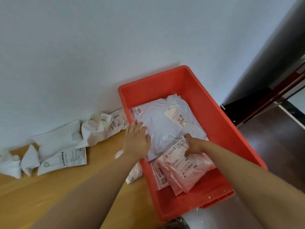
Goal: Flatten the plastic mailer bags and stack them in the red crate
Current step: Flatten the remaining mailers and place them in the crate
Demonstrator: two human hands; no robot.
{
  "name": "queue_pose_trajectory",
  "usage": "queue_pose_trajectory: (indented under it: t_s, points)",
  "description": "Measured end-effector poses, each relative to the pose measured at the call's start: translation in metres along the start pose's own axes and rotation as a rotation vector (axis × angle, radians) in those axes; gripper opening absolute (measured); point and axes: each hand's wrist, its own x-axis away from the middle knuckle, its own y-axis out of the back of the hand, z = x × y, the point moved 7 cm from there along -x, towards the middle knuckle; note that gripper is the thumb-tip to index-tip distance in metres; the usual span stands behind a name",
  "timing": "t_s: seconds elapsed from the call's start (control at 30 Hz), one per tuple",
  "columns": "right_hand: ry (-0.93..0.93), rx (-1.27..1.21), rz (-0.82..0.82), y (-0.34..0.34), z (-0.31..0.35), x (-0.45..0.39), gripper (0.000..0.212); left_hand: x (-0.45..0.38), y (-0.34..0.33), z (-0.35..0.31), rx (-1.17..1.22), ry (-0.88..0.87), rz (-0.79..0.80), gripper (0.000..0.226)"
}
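Note:
The red crate [204,103] stands at the right end of a wooden table. Inside it a white mailer bag [161,123] with a shipping label lies flat on top of a stack. Pinkish mailer bags [184,172] lie below it toward me. My left hand [137,141] lies flat on the white bag's left edge, fingers straight. My right hand [194,145] rests at the white bag's near corner, fingers bent down onto the bags; whether it pinches anything is unclear.
Several crumpled white mailer bags [66,146] lie on the wooden table [49,187] left of the crate, along the white wall. Another bag [133,174] sits against the crate's left wall. Dark furniture [257,104] and dark floor are at the right.

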Motion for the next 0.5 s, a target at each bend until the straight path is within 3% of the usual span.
queue_pose_trajectory:
  t_s: [0.1, 0.2, 0.33, 0.5]
  points:
    - [0.094, 0.186, 0.032, -0.002, 0.016, -0.001, 0.118, 0.001, 0.002, 0.0, -0.001, 0.018, 0.005, 0.057]
    - [0.123, 0.334, 0.047, -0.005, 0.025, -0.004, 0.102, 0.002, 0.002, 0.0, -0.011, 0.023, 0.02, 0.057]
    - [0.116, 0.324, -0.045, 0.001, 0.026, -0.005, 0.077, 0.001, 0.001, 0.001, -0.025, 0.026, 0.017, 0.053]
    - [0.075, 0.414, 0.003, 0.007, 0.016, 0.0, 0.07, 0.001, -0.001, 0.002, -0.039, 0.028, 0.016, 0.046]
